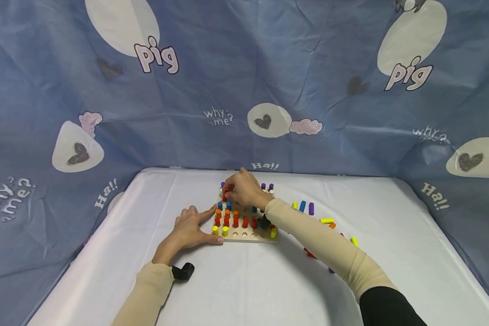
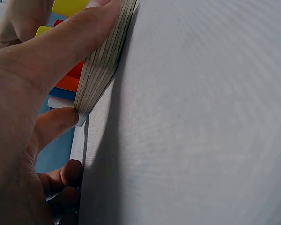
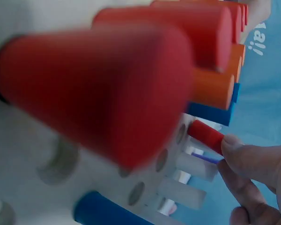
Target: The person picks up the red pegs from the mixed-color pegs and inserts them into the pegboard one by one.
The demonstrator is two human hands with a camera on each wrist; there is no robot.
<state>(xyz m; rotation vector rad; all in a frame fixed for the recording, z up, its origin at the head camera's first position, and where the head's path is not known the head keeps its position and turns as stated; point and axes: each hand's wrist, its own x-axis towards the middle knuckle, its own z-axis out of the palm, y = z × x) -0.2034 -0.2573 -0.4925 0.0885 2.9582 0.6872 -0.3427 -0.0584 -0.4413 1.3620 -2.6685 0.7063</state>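
A wooden pegboard [image 1: 250, 239] lies on the white table, with rows of coloured pegs standing in its holes. My right hand [image 1: 246, 188] is over the board's far left part and pinches a red peg [image 3: 207, 136] between thumb and fingertip, near several upright white pegs [image 3: 182, 192]. At the board's left side, my left hand [image 1: 188, 229] has its thumb by the front corner and its index finger stretched along the left side. Both touch the layered edge [image 2: 102, 63] in the left wrist view. Its other fingers are bent beside the board. The right forearm hides part of the pegs.
Loose pegs lie right of the board, among them a purple peg [image 1: 311, 208], a blue peg [image 1: 303, 206] and a yellow peg [image 1: 354, 242]. Some are partly behind the right sleeve [image 1: 322, 237]. A blue printed cloth [image 1: 228, 149] hangs behind the table.
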